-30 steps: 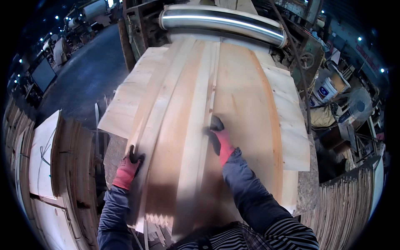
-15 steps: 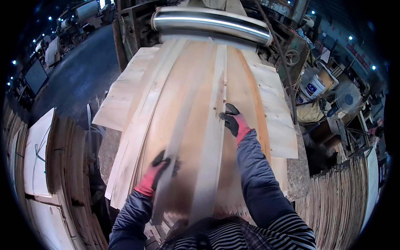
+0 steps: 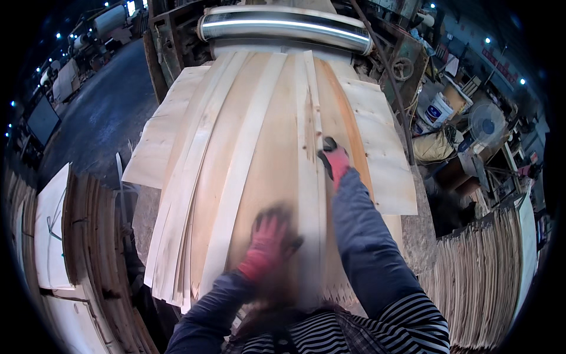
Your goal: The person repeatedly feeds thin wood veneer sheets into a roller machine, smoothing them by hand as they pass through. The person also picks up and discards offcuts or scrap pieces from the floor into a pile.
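"Two places are showing print: a white bucket (image 3: pixel 442 104) at the right is carrying a blue label (image 3: pixel 434 113), and red lettering (image 3: pixel 494 60) is running along the far wall, too small to make out."

"And what are the hands doing?"

"The left hand (image 3: pixel 268 242), in a red-and-black glove, is spreading its fingers wide over a tan wooden sheet (image 3: pixel 268 165); blur is hiding whether it is touching. The right hand (image 3: pixel 335 160), gloved alike, is bending its fingers at the edge of a knotted strip (image 3: pixel 314 94), and I can't tell whether it is gripping it."

"Where is that strip lying?"

"It is running lengthwise on the sheet, right of the middle, pointing toward a shiny metal roller (image 3: pixel 283 26). A pale strip (image 3: pixel 250 141) is lying to its left, and narrower ones are overlapping farther left."

"How about the surface and the room?"

"The speckled surface (image 3: pixel 420 242) is peeping out beneath the wood on both sides. A dark floor (image 3: pixel 97 112) is stretching away at the left, a fan (image 3: pixel 488 122) is facing us at the right, and stacks of thin sheets (image 3: pixel 471 289) are flanking the surface."
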A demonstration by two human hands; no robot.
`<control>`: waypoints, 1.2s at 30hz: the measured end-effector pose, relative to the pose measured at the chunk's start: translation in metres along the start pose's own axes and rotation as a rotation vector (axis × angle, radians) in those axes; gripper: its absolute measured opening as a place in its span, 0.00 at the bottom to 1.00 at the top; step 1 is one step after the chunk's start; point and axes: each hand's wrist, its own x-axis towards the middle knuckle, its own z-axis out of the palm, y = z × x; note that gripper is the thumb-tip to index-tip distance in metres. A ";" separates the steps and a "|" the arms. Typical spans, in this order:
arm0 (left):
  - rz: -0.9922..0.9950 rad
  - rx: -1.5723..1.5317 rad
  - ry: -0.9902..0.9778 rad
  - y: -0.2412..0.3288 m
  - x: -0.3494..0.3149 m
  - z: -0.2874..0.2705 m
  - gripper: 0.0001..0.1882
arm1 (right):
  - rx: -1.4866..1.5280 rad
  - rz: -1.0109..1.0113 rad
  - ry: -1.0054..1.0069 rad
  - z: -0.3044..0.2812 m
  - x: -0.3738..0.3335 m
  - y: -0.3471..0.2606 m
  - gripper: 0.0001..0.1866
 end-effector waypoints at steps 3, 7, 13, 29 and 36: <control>0.012 0.102 0.003 -0.006 -0.004 0.033 0.37 | -0.353 -0.374 0.256 -0.016 -0.042 0.039 0.29; 0.002 -0.010 -0.056 0.010 0.006 0.038 0.35 | -0.882 -0.525 -0.134 -0.006 -0.127 0.044 0.27; 0.099 0.039 -0.096 -0.005 0.008 0.017 0.32 | -0.891 -0.488 -0.183 -0.020 -0.126 0.036 0.28; -0.076 0.119 0.078 -0.006 -0.005 0.052 0.45 | -0.838 -0.498 -0.223 0.050 -0.179 0.035 0.33; -0.082 0.259 0.049 -0.013 -0.054 0.053 0.43 | -0.800 -0.417 -0.225 0.018 -0.218 0.015 0.34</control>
